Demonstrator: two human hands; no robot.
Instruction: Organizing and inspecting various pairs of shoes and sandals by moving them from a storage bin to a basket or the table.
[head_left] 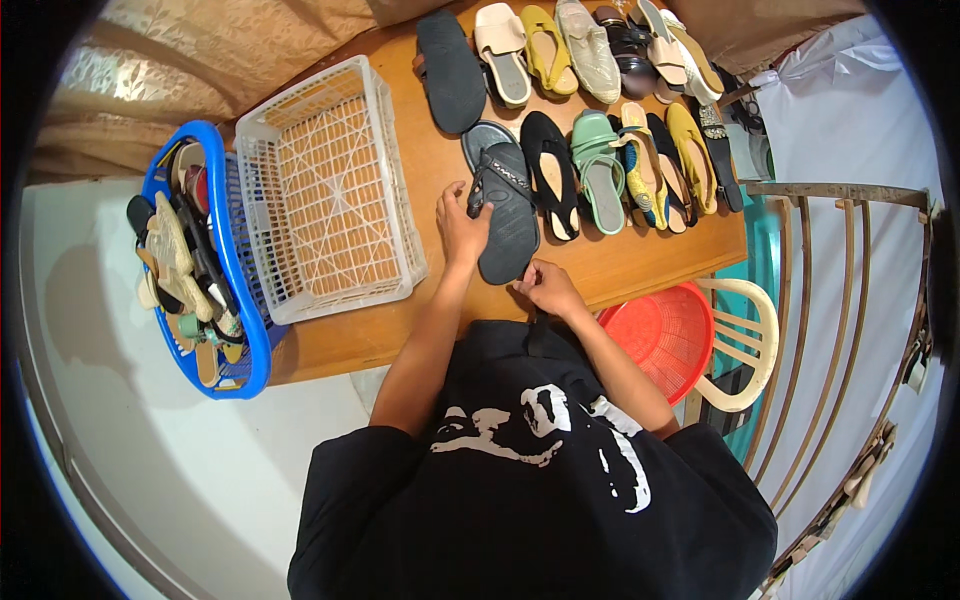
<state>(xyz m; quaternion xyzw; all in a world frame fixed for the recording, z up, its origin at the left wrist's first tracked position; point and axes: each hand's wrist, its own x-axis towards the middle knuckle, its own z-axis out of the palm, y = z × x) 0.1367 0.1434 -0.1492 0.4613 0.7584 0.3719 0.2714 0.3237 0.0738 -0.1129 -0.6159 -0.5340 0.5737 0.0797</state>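
A black flip-flop (508, 233) with a braided strap lies near the front of the wooden table, its toe end overlapping another dark sandal (484, 138). Along its left edge, my left hand (465, 225) grips it, thumb on top beside the strap. At the heel end, my right hand (551, 288) is closed with its fingertips together; a narrow dark strip (538, 332) shows just below it against my shirt. What those fingers pinch is too small to make out. Right of the flip-flop sits a black slip-on shoe (548, 170), beside a mint green sandal (600, 180).
Two rows of assorted shoes, including a yellow flat (690, 150), fill the table's far right. Left stand a white plastic crate (388, 170) and a blue basket (262, 350) of footwear. A red basket (655, 340) rests on a cream chair (765, 345); a wooden rack (840, 190) stands right.
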